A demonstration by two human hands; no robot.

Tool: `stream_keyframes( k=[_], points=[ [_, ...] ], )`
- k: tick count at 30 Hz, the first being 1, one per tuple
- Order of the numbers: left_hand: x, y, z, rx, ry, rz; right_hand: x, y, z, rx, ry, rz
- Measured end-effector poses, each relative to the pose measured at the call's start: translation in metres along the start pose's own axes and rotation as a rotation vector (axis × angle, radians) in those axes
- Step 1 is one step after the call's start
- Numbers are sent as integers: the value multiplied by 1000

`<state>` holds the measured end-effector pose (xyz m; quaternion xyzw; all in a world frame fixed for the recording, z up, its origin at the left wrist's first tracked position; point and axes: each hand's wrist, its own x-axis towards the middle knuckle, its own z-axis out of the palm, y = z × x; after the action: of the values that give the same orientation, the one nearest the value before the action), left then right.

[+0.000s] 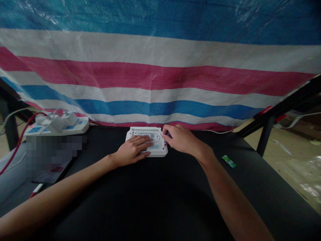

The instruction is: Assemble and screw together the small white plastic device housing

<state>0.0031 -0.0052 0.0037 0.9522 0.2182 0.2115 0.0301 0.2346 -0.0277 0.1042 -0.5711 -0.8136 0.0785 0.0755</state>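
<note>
A white router (158, 152) lies on the black table with its vented, labelled underside up and a folded antenna along its far edge. My left hand (134, 149) rests flat over the left part of it, fingers stretched across the vents. At the router's right side, my right hand (182, 138) is closed around a small screwdriver (165, 144) with a dark purple and red handle. The tool stands tilted, its tip down at the router's near right corner. My fingers hide most of its handle.
A white power strip (81, 126) with plugged-in chargers stands at the far left. In front of it lies a dark flat device (54, 172), partly blurred, with a red-and-white cable. A small green packet (228, 161) lies right. A striped sheet (150, 77) hangs behind the black table (140, 201).
</note>
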Motion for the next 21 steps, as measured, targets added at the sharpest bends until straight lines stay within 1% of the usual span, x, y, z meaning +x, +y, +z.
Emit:
stream_keyframes(
  k=[2, 5, 8, 12, 21],
  points=[
    [1, 1, -1, -8, 5, 2, 0, 0, 0, -15, 9, 9],
    [1, 1, -2, -11, 13, 0, -1, 0, 1, -32, 31, -27],
    [1, 2, -2, -2, 8, 1, -1, 0, 2, -18, 16, -49],
    [1, 1, -1, 10, -11, -1, 1, 1, 4, -4, 16, -33],
    [1, 1, -1, 12, -6, -3, 4, -1, 4, 7, 38, -7]
  ],
)
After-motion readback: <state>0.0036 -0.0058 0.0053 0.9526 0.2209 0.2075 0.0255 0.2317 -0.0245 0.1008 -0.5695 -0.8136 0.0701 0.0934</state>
